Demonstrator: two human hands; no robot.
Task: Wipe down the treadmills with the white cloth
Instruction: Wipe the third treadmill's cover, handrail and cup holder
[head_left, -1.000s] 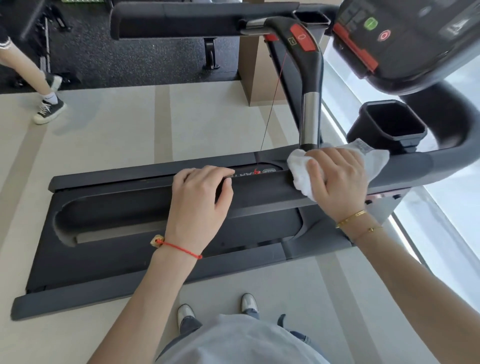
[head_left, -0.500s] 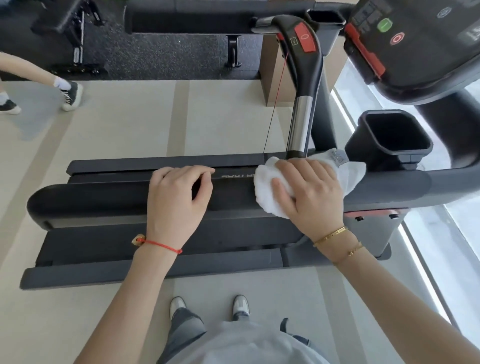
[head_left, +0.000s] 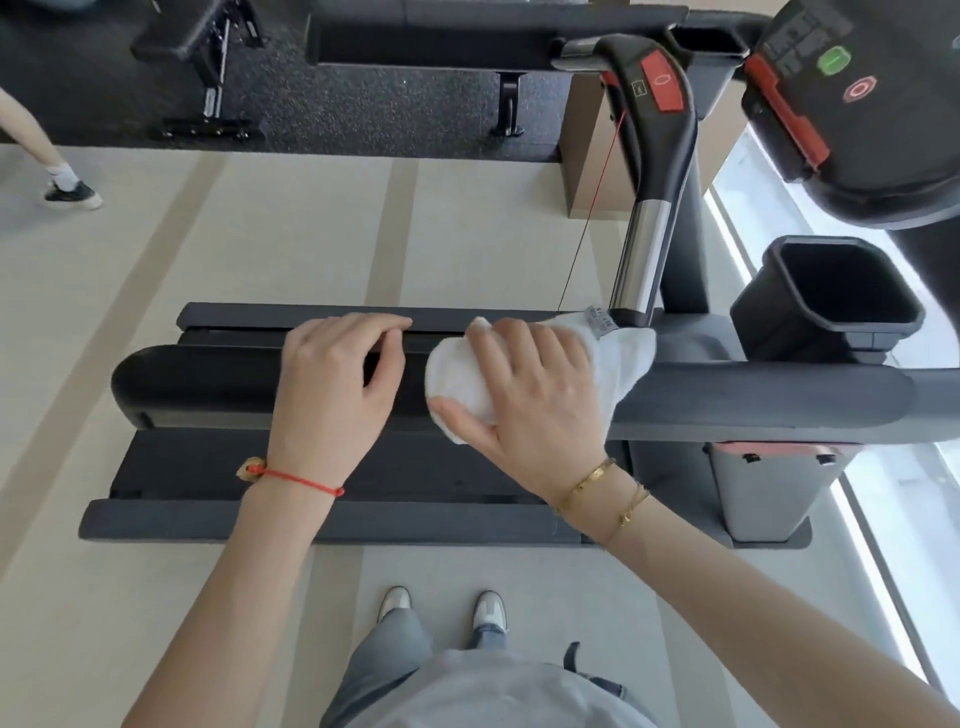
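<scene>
The white cloth (head_left: 618, 364) lies bunched over the near handrail (head_left: 753, 395) of the treadmill (head_left: 363, 519), close to where the rail meets the upright post (head_left: 641, 260). It is a soft, thick towelling cloth, plain white, folded into a rounded pad at its left end and spreading into a looser flap on the right. A small grey label (head_left: 600, 319) sticks up at its far edge, just beside the foot of the post.

The right hand (head_left: 535, 400) lies on top of the cloth, fingers spread across it and curved over the far side of the rail, thumb tucked under the near fold, so the cloth is held against the rail. Two thin gold bracelets (head_left: 608, 493) circle that wrist.

The left hand (head_left: 332, 395) rests on the same handrail just to the left of the cloth, not touching it. Its fingers curl over the far edge of the rail and the thumb points toward the cloth, a loose hold on the bar itself. A red string bracelet (head_left: 296, 475) with a small gold charm sits on the wrist.

The handrail is dark grey and matte, with a rounded end at the left. Below it runs the dark deck, with a side strip along the near edge. At the right stand a black cup holder (head_left: 826, 296) and, above it, the console (head_left: 857, 104) with a green and a red button. A thin red cord (head_left: 592, 208) hangs from the post. The person's pale shoes (head_left: 441, 608) stand on the light floor at the near edge of the treadmill. Far left, another person's leg and dark shoe (head_left: 70, 195) show.
</scene>
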